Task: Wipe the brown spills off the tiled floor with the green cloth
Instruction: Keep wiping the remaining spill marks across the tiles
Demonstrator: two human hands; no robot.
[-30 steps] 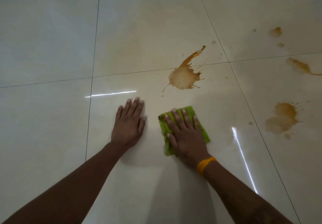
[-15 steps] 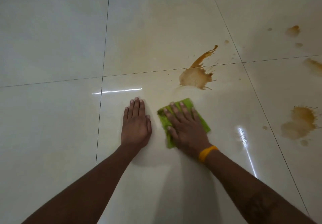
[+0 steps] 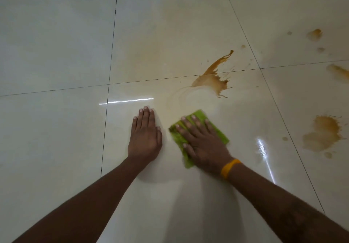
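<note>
The green cloth (image 3: 220, 132) lies flat on the glossy cream tiled floor (image 3: 56, 138). My right hand (image 3: 202, 142), with a yellow wristband, presses down on it with fingers spread. My left hand (image 3: 145, 135) rests flat on the bare tile just left of the cloth, holding nothing. A brown splash (image 3: 211, 80) straddles the grout line beyond the cloth, with a faint curved smear below it. A second brown puddle (image 3: 323, 134) sits on the tile to the right.
Smaller brown spots (image 3: 314, 34) and a brown streak (image 3: 338, 71) mark the far right tiles. A pale brownish film covers the tile behind the splash. Dark grout lines cross the floor, and light glare streaks lie near both hands.
My right hand pushed the cloth up to the splash and drew it back toward me. The splash's near half is gone, leaving a thin smear. My left hand stayed planted.
</note>
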